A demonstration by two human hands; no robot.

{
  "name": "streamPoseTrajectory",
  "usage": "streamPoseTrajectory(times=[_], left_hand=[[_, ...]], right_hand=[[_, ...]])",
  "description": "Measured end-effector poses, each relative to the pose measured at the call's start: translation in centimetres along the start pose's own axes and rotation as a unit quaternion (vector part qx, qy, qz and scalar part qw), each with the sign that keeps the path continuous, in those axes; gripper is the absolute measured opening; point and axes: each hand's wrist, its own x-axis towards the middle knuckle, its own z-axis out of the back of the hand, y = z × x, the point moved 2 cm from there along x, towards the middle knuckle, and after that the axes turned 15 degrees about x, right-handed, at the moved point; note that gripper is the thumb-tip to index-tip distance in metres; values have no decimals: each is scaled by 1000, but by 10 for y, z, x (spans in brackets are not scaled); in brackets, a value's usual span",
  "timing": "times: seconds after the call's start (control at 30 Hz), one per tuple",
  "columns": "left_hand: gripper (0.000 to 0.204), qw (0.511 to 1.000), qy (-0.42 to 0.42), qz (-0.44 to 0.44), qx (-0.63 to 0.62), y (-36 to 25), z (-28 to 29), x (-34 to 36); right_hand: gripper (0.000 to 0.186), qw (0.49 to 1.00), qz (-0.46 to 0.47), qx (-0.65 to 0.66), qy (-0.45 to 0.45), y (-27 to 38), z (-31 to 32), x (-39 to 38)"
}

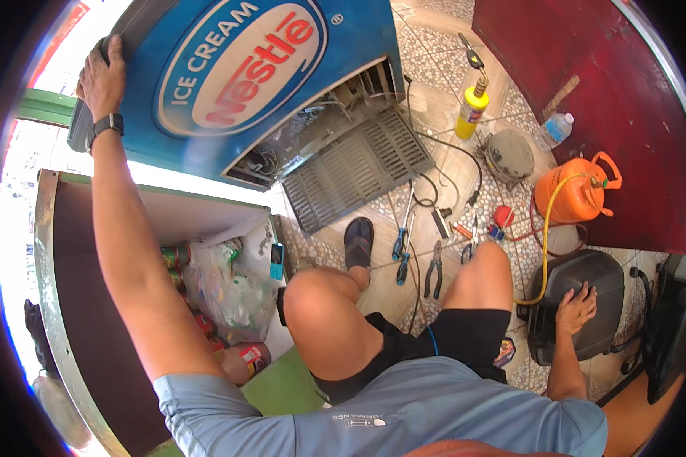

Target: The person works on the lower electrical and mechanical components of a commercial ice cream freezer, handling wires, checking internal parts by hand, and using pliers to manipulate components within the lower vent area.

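Observation:
My left hand [104, 80], with a dark watch at the wrist, grips the top edge of a blue ice cream freezer [141, 84] at the upper left. The freezer's lower compartment [320, 126] stands uncovered, with dusty parts and wires in it. A grey slatted grille [358, 169] leans at this opening. My right hand [577, 308] lies with its fingers spread on a black rounded plastic thing [568, 339] at the right; its kind I cannot tell. Between my legs and the grille lie pliers [434, 272] and screwdrivers [402, 255]; neither hand touches them.
An orange gas cylinder [572, 190] with a yellow hose [547, 251] stands right, near a yellow torch canister [472, 113], a round dusty metal part [509, 156] and a water bottle [554, 131]. A cabinet [68, 251] at left holds cans and a plastic bag [225, 289]. Cables cross the floor.

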Motion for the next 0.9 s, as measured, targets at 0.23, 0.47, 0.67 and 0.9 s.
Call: streamPoseTrajectory(times=[0.23,0.47,0.67,0.9], left_hand=[[78,993,-115,1,-26,4,13,-6],[37,934,30,82,-347,-150,-2,-267],[36,527,431,392,-618,-245,-82,-516],[47,364,273,486,-746,-206,-162,-447]], right_hand=[[48,999,-4,-25,20,13,-1,2],[50,999,-5,-43,11,1,-4,-4],[50,998,-4,-64,18,4,-15,2],[50,996,-12,-81,23,0,-13,-4]])
